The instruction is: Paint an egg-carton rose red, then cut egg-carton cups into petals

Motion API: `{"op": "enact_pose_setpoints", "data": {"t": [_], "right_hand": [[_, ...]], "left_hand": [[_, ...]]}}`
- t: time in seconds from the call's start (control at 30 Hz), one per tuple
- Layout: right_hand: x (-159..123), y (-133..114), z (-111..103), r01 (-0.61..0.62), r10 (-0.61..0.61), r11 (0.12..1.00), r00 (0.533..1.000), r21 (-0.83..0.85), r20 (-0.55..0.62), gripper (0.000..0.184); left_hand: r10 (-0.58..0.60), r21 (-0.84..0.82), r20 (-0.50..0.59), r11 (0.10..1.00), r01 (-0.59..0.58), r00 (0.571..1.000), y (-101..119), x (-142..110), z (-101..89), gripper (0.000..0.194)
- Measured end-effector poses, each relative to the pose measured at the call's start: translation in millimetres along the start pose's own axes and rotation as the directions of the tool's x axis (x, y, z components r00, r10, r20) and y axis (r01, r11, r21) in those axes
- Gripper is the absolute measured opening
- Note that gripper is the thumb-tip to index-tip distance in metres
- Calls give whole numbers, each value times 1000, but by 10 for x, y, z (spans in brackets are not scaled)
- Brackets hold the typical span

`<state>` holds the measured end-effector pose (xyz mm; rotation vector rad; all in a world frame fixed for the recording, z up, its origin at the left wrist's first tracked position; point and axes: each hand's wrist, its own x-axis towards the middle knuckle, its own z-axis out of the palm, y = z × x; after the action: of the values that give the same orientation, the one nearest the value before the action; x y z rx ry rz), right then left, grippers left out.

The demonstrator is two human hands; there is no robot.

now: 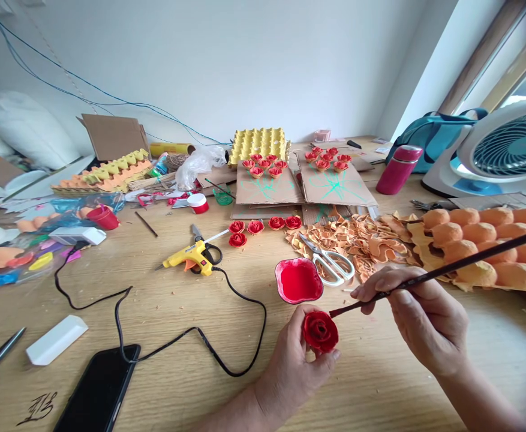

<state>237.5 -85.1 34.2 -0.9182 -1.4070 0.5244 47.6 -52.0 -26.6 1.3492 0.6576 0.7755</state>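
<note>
My left hand point(292, 360) pinches a small red painted rose point(320, 330) low over the wooden table point(177, 300). My right hand point(420, 312) grips a long dark paintbrush point(447, 269), whose red-stained tip sits just right of the rose. A cup of red paint point(298, 281) stands just behind the rose. Several finished red roses point(263, 227) lie in a row further back.
White-handled scissors point(332, 262) rest on a heap of orange cardboard scraps point(361, 237). A yellow glue gun point(193, 257) with a black cord point(227, 336), a black phone point(98, 390), an orange egg tray point(483, 246), cardboard sheets with roses point(307, 180), a pink flask point(397, 170) and a fan point(510, 150) surround them.
</note>
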Motion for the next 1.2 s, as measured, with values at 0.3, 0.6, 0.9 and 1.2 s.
{"op": "enact_pose_setpoints", "data": {"t": [0.3,0.6,0.9,1.2], "right_hand": [[-22,-4,-34,-10,18,997,994,-75,105,20],[-34,14,-17,-7,22,993,993,-120,120,18],[-27,-11,-32,172,-94,951,953,-258,289,27],[-49,-28,-58,142,-103,976,969,-166,225,28]], "left_hand": [[-14,0,-3,1000,14,1000,23,-6,8,38],[16,195,-50,981,-6,999,50,-24,15,41],[-1,337,-77,941,27,997,141,-45,29,37],[2,268,-107,963,27,994,114,-33,45,36]]}}
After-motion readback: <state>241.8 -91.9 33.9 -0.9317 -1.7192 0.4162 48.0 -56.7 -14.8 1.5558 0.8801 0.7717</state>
